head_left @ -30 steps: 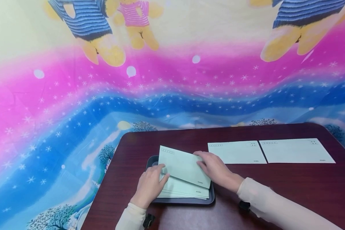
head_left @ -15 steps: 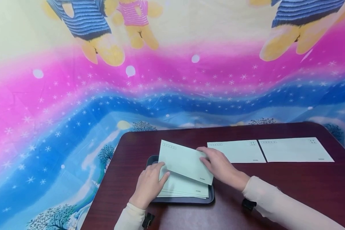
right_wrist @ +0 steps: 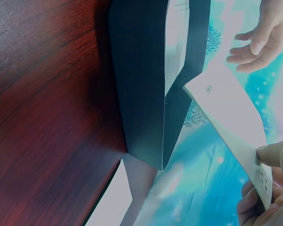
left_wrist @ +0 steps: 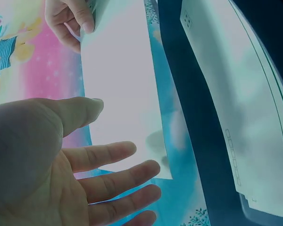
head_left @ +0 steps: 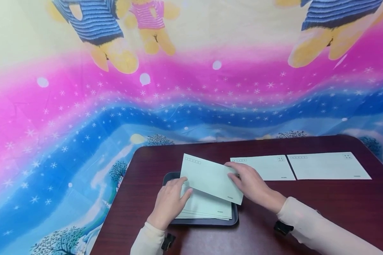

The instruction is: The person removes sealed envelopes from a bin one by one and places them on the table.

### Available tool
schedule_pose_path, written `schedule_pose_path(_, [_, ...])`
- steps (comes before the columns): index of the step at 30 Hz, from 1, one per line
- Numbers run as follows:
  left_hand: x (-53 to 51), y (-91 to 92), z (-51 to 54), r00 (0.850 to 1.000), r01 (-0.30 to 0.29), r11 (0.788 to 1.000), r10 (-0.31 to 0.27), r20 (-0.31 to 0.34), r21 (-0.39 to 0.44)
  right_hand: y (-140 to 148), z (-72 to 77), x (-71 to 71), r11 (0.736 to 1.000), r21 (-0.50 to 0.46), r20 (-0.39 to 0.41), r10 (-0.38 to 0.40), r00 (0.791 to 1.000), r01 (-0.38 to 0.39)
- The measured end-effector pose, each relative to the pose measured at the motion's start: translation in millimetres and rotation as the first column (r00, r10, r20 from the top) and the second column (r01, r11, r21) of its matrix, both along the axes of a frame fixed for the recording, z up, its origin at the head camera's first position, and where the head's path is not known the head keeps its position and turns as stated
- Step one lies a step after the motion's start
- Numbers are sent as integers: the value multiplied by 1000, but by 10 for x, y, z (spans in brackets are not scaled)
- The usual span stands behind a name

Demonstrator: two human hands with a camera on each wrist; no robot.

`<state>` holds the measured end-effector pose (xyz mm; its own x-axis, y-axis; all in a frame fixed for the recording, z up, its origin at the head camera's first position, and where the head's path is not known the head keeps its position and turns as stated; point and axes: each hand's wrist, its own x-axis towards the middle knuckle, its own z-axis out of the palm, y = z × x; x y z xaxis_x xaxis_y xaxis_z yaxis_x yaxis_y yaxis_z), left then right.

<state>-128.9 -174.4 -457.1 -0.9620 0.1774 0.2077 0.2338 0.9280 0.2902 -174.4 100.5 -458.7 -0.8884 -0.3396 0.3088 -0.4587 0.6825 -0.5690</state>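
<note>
The right hand (head_left: 250,179) pinches the pale envelope (head_left: 210,177) by its right end, thumb on the printed face, and holds it tilted above the dark grey tray (head_left: 207,222); the left hand (head_left: 169,200) grips nothing, its fingers spread near the envelope's left end. To do this lift well, a firm but light pinch should serve — too hard a squeeze could crease the paper — and the lower edge ought to clear the rim and the envelope stack (head_left: 205,208) before any sideways move. That stack lies in the tray, printed side up, its near edges slightly fanned; I cannot tell how many it holds. Two more envelopes (head_left: 328,166) lie flat on the wooden table (head_left: 306,212), just beside each other.
</note>
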Motion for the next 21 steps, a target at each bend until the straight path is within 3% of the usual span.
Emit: schedule_pose_path(21, [29, 165, 18, 998, 61, 998, -61, 12, -26, 306, 52, 121, 999, -22, -19, -27, 999, 26])
